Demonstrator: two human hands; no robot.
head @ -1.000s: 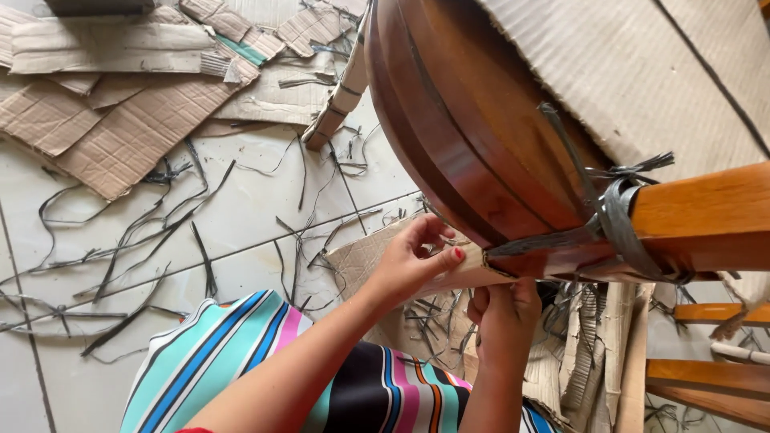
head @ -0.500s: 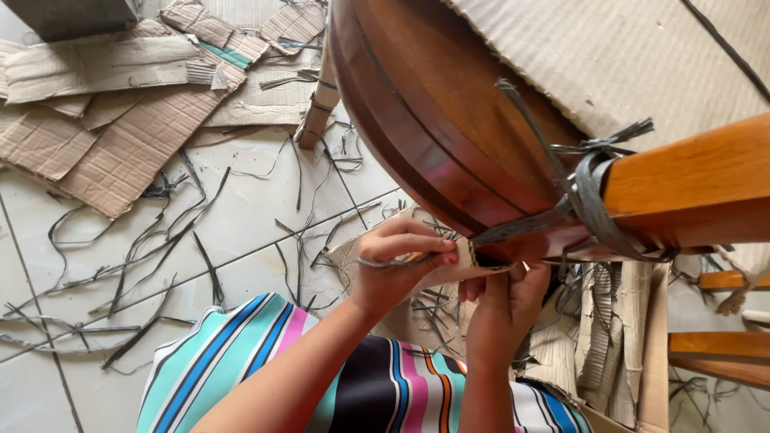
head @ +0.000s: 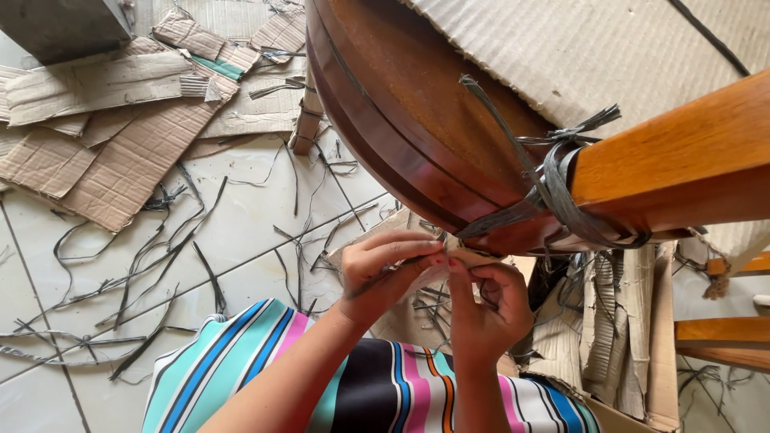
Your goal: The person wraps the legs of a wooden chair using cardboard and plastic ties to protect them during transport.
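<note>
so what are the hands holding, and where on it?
Both the left hand and the right hand pinch a pale strip of wrapping by its edge, under the round wooden tabletop.

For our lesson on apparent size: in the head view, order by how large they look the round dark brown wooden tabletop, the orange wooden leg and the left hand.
1. Round dark brown wooden tabletop
2. Orange wooden leg
3. Left hand

The tabletop and leg run out of frame.

hands under tabletop, cardboard left

I see a glossy dark wooden round seat, matt corrugated cardboard at upper right, grey plastic strapping, smooth floor tiles.
</note>
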